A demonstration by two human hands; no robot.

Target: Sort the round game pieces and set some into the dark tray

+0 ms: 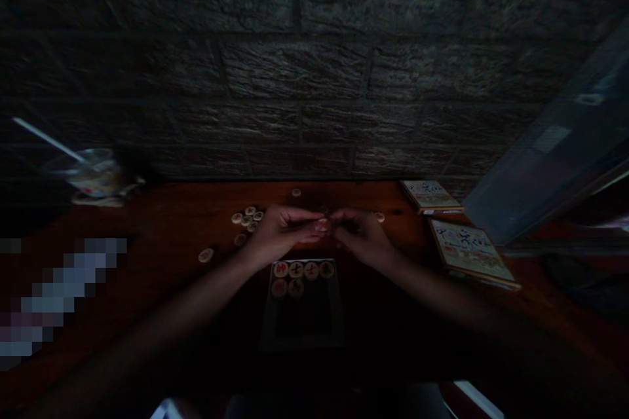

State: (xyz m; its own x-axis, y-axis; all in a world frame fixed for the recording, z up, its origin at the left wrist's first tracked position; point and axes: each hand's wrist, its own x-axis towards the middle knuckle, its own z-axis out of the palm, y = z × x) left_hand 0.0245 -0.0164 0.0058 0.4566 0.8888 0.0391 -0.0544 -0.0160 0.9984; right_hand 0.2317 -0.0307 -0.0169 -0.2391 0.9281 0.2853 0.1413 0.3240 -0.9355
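Observation:
Above the open tray (pixel 338 314), my left hand (pixel 282 229) pinches a small round game piece (pixel 322 225) between thumb and fingers. My right hand (pixel 361 234) meets it from the right, fingers closed close to that piece; whether it grips anything is too dark to tell. Inside the tray, a row of round pieces with red or black characters (pixel 295 269) lines the far edge, with two more (pixel 279 288) below at the left. Several loose pieces (pixel 247 218) lie left of my left hand. Another piece (pixel 380 217) lies just beyond my right hand.
Two flat boxes (pixel 466 249) rest on the wooden table (pixel 167 222) at the right. A plastic cup with a straw (pixel 95 173) stands at the far left. Single pieces lie at the left (pixel 206 255) and near the wall (pixel 296 192). A stone wall (pixel 295 78) rises behind.

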